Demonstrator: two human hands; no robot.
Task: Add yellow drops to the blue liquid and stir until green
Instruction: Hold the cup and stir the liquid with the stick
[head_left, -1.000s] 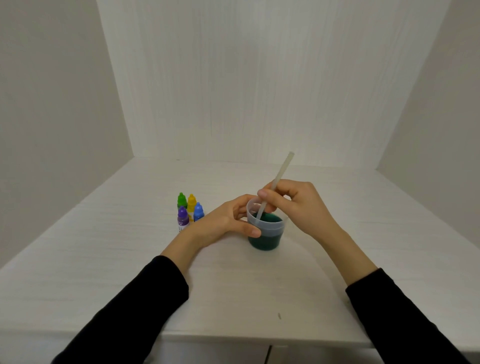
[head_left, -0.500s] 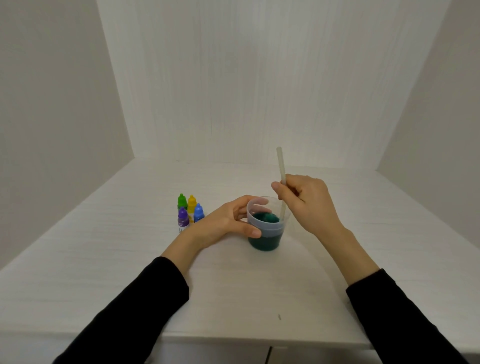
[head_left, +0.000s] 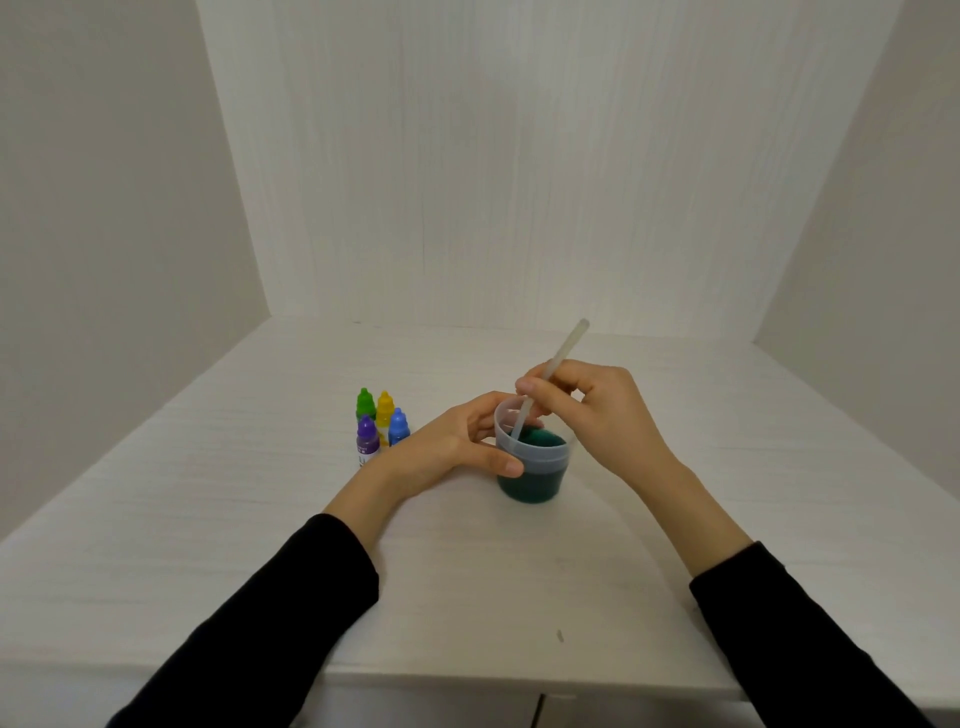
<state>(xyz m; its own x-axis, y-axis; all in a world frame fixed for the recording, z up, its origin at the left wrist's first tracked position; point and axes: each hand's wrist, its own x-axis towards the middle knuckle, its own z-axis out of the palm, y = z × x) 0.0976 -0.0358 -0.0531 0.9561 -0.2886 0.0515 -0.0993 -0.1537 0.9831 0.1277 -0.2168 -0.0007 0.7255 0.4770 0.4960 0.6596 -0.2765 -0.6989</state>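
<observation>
The liquid, already dark green, sits in a clear cup mid-table; the left hand wraps the cup's wall, likely to steady it, while the right hand pinches the stick, which slants into the cup's left side. Four bottles stand just left of the left hand, well apart from the table edge, with open room right of the cup.

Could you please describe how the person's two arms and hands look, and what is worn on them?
Both arms wear long, plain black sleeves that end short of the wrists. The left hand and the right hand are bare: no gloves, rings, watch or bracelets are visible. The left sleeve and right sleeve show no logos, stripes or markings.
</observation>
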